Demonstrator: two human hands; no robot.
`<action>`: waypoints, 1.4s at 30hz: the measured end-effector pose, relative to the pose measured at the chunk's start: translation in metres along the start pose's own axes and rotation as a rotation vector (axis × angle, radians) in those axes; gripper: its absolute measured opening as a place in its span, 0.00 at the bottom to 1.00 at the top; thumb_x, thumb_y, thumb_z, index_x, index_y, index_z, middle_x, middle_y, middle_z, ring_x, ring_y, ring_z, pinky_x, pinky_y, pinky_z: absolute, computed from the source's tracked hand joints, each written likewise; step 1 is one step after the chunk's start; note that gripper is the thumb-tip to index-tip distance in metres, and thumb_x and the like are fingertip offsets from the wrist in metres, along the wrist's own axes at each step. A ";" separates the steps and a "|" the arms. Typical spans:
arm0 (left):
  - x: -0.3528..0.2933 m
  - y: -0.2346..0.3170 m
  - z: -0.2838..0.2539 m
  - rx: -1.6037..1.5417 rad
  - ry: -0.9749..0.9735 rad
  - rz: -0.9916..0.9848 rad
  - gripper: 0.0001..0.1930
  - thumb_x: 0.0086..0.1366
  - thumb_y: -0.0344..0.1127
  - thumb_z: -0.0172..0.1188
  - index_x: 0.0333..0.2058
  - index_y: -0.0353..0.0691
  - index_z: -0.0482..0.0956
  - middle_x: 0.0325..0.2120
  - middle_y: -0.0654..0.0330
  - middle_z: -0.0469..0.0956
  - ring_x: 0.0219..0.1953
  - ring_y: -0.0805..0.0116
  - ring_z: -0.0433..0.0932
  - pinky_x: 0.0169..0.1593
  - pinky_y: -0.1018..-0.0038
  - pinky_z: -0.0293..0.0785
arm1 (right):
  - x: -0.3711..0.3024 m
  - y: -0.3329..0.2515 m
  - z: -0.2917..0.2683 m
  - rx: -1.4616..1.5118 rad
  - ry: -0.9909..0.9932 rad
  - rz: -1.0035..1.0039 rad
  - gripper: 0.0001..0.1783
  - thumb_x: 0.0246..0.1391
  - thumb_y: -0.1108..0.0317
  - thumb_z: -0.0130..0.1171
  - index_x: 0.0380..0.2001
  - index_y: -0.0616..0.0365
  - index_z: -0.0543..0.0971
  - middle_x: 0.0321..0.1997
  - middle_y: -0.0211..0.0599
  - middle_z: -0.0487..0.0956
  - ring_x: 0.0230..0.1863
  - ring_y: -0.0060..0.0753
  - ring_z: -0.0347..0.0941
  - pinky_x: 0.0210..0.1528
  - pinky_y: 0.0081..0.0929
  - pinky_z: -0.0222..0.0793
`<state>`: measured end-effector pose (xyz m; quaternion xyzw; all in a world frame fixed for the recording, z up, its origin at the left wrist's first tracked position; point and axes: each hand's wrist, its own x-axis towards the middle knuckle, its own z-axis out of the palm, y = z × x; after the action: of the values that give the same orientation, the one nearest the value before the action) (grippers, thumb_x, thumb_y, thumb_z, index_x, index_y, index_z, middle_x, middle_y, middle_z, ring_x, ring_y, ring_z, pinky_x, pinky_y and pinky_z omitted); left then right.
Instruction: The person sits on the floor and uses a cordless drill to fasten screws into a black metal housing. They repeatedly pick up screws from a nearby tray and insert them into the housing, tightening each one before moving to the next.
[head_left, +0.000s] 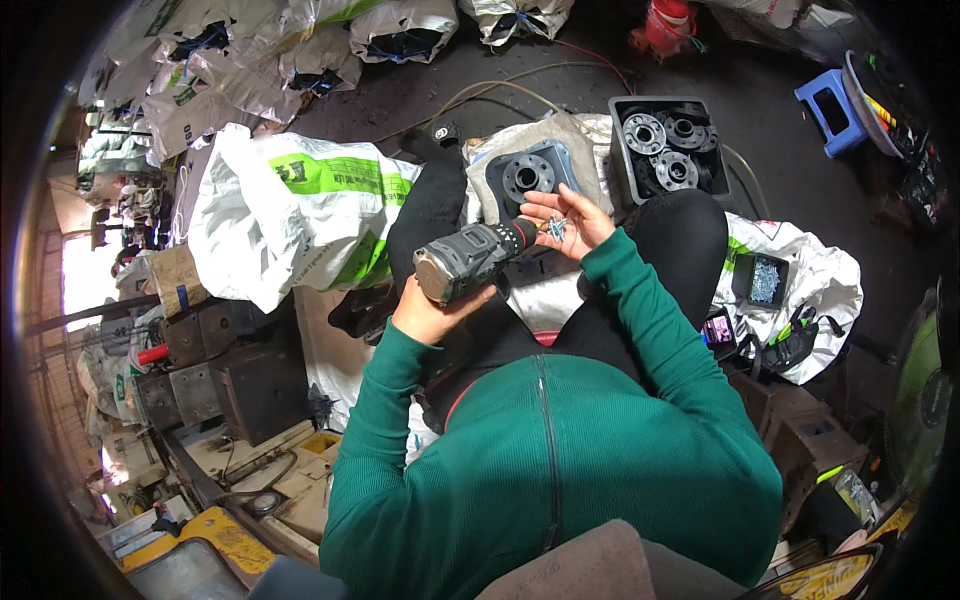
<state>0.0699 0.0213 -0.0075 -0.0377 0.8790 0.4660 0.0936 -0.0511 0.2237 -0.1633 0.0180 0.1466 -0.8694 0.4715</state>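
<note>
A cordless drill point(468, 260) is gripped in my left hand point(424, 316), its front pointing right toward my other palm. My right hand point(582, 226) is turned palm up with the fingers stretched out, and several small silvery screws point(556, 229) lie in it. The drill's tip comes up close to these screws; whether it touches them I cannot tell. Just beyond my hands, a round grey metal flange point(522, 174) with a dark central hub sits on a bluish-grey container point(556, 152) between my knees.
Ahead on the right is a grey bin point(616, 178) of similar flanges. A small black tray point(766, 281) of screws rests on a white sack at right. Another white-and-green sack point(300, 215) lies left. A blue stool point(831, 118) and red bucket point(668, 27) stand farther off.
</note>
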 end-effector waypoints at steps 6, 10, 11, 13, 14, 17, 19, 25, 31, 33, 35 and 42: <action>0.002 0.000 -0.007 0.046 -0.018 0.009 0.24 0.49 0.38 0.69 0.42 0.34 0.73 0.38 0.56 0.77 0.40 0.67 0.77 0.45 0.71 0.72 | -0.003 0.000 0.004 -0.109 0.079 -0.022 0.26 0.60 0.53 0.44 0.53 0.64 0.67 0.50 0.43 0.73 0.45 0.31 0.74 0.44 0.25 0.75; -0.002 -0.002 -0.016 -0.007 0.025 -0.012 0.24 0.48 0.38 0.69 0.42 0.34 0.73 0.37 0.57 0.77 0.39 0.68 0.76 0.44 0.72 0.71 | -0.006 0.002 0.002 -0.243 0.113 -0.004 0.20 0.56 0.62 0.54 0.49 0.61 0.70 0.44 0.36 0.75 0.42 0.24 0.75 0.41 0.21 0.76; -0.002 -0.003 -0.018 0.000 0.026 -0.017 0.24 0.48 0.38 0.70 0.42 0.34 0.74 0.37 0.57 0.77 0.39 0.69 0.76 0.44 0.72 0.71 | -0.004 0.003 0.002 -0.230 0.152 0.005 0.19 0.55 0.64 0.55 0.48 0.61 0.71 0.42 0.35 0.76 0.42 0.24 0.75 0.40 0.20 0.76; -0.004 -0.005 -0.020 -0.002 0.022 -0.033 0.24 0.48 0.38 0.70 0.42 0.34 0.74 0.37 0.58 0.77 0.39 0.69 0.75 0.44 0.72 0.71 | -0.001 0.004 0.001 -0.233 0.173 0.012 0.17 0.54 0.67 0.56 0.46 0.60 0.72 0.39 0.33 0.77 0.40 0.22 0.75 0.39 0.20 0.76; -0.005 -0.005 -0.021 -0.012 0.017 -0.044 0.23 0.48 0.38 0.70 0.41 0.34 0.74 0.37 0.58 0.77 0.38 0.70 0.75 0.44 0.73 0.71 | -0.001 0.004 0.000 -0.259 0.183 0.020 0.16 0.54 0.67 0.56 0.45 0.59 0.73 0.39 0.32 0.77 0.39 0.21 0.75 0.39 0.20 0.76; -0.007 -0.007 -0.024 -0.072 0.000 -0.085 0.23 0.48 0.38 0.70 0.41 0.34 0.74 0.36 0.59 0.77 0.38 0.71 0.75 0.43 0.73 0.71 | -0.001 0.002 -0.001 -0.325 0.184 0.049 0.15 0.53 0.69 0.56 0.44 0.61 0.73 0.36 0.32 0.77 0.36 0.21 0.75 0.37 0.19 0.77; -0.009 -0.007 -0.027 -0.070 -0.012 -0.110 0.22 0.48 0.38 0.70 0.40 0.35 0.74 0.34 0.60 0.77 0.36 0.72 0.74 0.42 0.74 0.71 | -0.003 0.000 -0.002 -0.353 0.169 0.064 0.13 0.53 0.71 0.56 0.42 0.62 0.73 0.34 0.33 0.76 0.34 0.20 0.74 0.36 0.18 0.77; -0.009 -0.006 -0.032 -0.150 -0.028 -0.134 0.20 0.49 0.36 0.69 0.39 0.35 0.75 0.32 0.62 0.77 0.34 0.73 0.74 0.40 0.75 0.71 | -0.001 0.002 0.000 -0.362 0.145 0.090 0.12 0.53 0.71 0.56 0.41 0.63 0.74 0.35 0.34 0.76 0.34 0.21 0.74 0.36 0.18 0.77; -0.007 -0.004 -0.033 -0.051 -0.056 -0.173 0.20 0.49 0.37 0.69 0.40 0.35 0.74 0.33 0.61 0.77 0.35 0.73 0.74 0.40 0.74 0.71 | 0.003 -0.001 -0.005 -0.409 0.118 0.129 0.12 0.53 0.71 0.56 0.40 0.63 0.74 0.34 0.35 0.76 0.34 0.21 0.74 0.36 0.19 0.77; -0.007 -0.004 -0.034 -0.019 -0.061 -0.109 0.21 0.49 0.37 0.69 0.40 0.35 0.74 0.33 0.60 0.77 0.35 0.72 0.74 0.40 0.74 0.71 | 0.005 -0.002 -0.007 -0.391 0.095 0.157 0.12 0.53 0.71 0.56 0.40 0.63 0.74 0.34 0.35 0.77 0.32 0.21 0.75 0.35 0.19 0.77; -0.006 -0.005 -0.036 0.017 -0.072 -0.073 0.21 0.49 0.37 0.69 0.40 0.35 0.74 0.33 0.60 0.77 0.35 0.72 0.75 0.41 0.73 0.71 | 0.005 -0.002 -0.010 -0.383 0.073 0.183 0.12 0.53 0.70 0.56 0.41 0.64 0.74 0.33 0.35 0.77 0.31 0.21 0.75 0.34 0.19 0.77; 0.006 -0.007 -0.040 0.156 -0.188 0.025 0.21 0.48 0.35 0.69 0.41 0.37 0.75 0.36 0.57 0.77 0.37 0.65 0.76 0.43 0.71 0.71 | 0.007 -0.006 -0.016 -0.406 0.036 0.233 0.16 0.53 0.65 0.56 0.44 0.61 0.74 0.34 0.32 0.77 0.29 0.17 0.74 0.34 0.17 0.76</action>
<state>0.0595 -0.0156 0.0077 0.0247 0.9004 0.3988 0.1723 -0.0613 0.2249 -0.1782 -0.0448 0.3237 -0.7614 0.5598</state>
